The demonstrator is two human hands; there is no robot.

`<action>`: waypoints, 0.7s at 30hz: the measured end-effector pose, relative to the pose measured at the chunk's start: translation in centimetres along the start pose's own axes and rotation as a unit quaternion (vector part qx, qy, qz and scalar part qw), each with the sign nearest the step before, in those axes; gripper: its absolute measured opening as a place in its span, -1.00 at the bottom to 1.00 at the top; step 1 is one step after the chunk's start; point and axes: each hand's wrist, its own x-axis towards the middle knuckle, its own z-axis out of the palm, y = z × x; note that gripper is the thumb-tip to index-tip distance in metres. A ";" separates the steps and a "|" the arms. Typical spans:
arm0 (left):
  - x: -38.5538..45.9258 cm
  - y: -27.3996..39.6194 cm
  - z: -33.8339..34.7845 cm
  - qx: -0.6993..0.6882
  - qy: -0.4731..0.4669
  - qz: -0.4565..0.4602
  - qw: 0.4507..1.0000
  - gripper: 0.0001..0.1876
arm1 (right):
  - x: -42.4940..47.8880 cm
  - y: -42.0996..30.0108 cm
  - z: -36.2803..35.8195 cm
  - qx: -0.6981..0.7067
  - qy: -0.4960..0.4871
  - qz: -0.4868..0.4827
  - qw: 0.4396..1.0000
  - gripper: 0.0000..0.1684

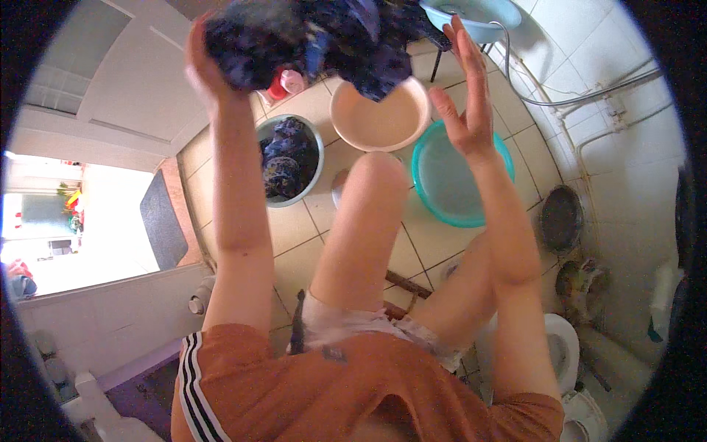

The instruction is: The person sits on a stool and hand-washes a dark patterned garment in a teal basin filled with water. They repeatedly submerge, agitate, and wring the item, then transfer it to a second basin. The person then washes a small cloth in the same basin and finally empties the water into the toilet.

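Observation:
A dark blue patterned garment (359,50) is held up at the top of the view, partly blurred and cut off by the frame's edge. My left hand (205,69) grips its left side; most of the fingers are hidden behind the cloth. To the right, my right hand (468,105) is raised with the fingers stretched and the thumb apart. Its fingertips are close to a dark edge of the cloth, and whether they touch is unclear. Below the garment stands a pale pink basin (381,124) with cloudy water.
A basin (317,166) of dark wet clothes stands at left, a green-rimmed basin (422,190) at right. A light blue basin (486,30) rests on a stand beside a hose (522,98). A red and pink container (281,83) is behind. A toilet (569,342) is at lower right.

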 end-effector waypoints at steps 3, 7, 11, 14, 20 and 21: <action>-2.0 3.0 -5.8 0.019 0.060 0.028 0.998 -0.76 | -1.4 1.4 -0.7 -0.014 0.008 0.054 0.998 -0.34; -6.2 -1.2 -16.0 0.251 0.197 0.191 0.928 -0.69 | -2.6 1.7 -2.9 -0.039 -0.003 0.120 0.992 -0.47; -18.7 -12.8 -28.8 0.652 0.022 -0.088 0.753 -0.67 | -5.6 1.9 -6.1 -0.086 -0.071 0.205 0.972 -0.53; -26.6 -16.0 -42.1 0.751 -0.284 -0.205 0.559 -0.70 | -7.0 2.8 -6.4 -0.110 -0.095 0.238 0.960 -0.55; -24.2 -18.0 -35.6 0.698 -0.265 -0.378 0.548 -0.70 | -10.7 4.6 -11.5 -0.185 -0.128 0.236 0.945 -0.51; -22.1 -16.3 -35.3 0.716 -0.241 -0.286 0.589 -0.63 | -10.8 5.0 -11.5 -0.189 -0.118 0.218 0.950 -0.50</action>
